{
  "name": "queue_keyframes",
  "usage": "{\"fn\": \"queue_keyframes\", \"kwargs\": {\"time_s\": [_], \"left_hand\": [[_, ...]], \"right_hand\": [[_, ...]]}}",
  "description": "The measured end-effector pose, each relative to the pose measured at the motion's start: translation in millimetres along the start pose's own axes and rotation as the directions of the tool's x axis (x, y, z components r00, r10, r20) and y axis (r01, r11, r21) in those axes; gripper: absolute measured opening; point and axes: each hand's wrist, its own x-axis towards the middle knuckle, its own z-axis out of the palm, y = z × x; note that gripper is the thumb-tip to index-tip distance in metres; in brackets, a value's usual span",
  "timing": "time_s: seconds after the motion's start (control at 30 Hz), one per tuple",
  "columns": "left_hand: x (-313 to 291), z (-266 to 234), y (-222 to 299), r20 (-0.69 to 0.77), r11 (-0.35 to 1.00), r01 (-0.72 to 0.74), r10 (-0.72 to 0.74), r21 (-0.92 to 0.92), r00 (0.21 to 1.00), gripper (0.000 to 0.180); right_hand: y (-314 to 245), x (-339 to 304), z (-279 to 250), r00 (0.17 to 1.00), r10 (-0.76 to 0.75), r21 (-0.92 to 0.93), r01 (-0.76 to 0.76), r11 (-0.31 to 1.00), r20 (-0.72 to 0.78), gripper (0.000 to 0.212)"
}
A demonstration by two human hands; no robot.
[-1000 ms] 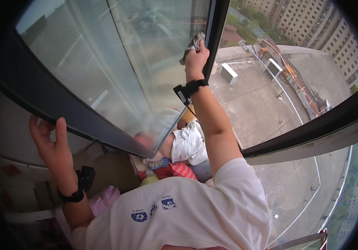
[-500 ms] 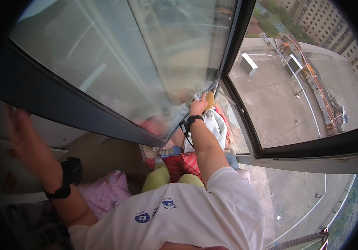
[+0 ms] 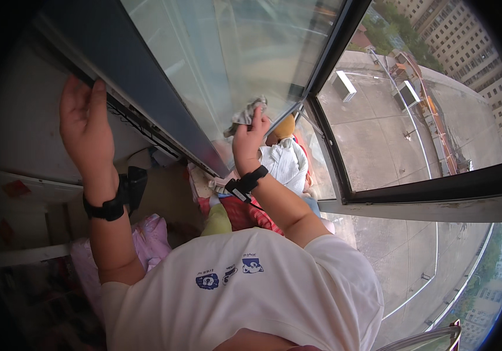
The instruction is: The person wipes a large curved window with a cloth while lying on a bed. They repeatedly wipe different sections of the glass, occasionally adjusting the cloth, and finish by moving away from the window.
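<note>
A hinged window sash (image 3: 163, 96) with a dark frame and a large glass pane (image 3: 227, 52) stands swung in before me. At its left edge is my left hand (image 3: 89, 131), its fingers and thumb closed on the frame; the fingertips are partly hidden there. My right hand (image 3: 250, 140) is closed on a crumpled grey striped cloth (image 3: 242, 117), pressed against the lower part of the glass. Black straps with small devices circle both wrists.
Below the right arm lie a white cloth (image 3: 283, 161), a yellow rounded thing (image 3: 285, 126) and red checked fabric (image 3: 239, 216). A pink plastic bag (image 3: 148, 234) sits at lower left. Right of me, an open window frame (image 3: 426, 196) overlooks a concrete roof with outdoor units.
The sash's left edge has swung right and away. My left hand has shifted up and right with it, and my right hand has slid left across the glass with the cloth.
</note>
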Motion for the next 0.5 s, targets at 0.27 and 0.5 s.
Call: {"fn": "queue_keyframes", "kwargs": {"time_s": [0.27, 0.5], "left_hand": [[-10, 5, 17, -0.019, 0.999, 0.004, -0.003, 0.054, 1.000, 0.049], [-45, 20, 48, 0.009, 0.994, -0.067, 0.066, 0.091, 0.998, 0.043]], "right_hand": [[-112, -30, -47, 0.897, -0.328, 0.301, 0.238, 0.923, 0.295, 0.073], [-35, -45, -108, 0.853, -0.318, 0.225, 0.242, 0.944, 0.415, 0.068]]}}
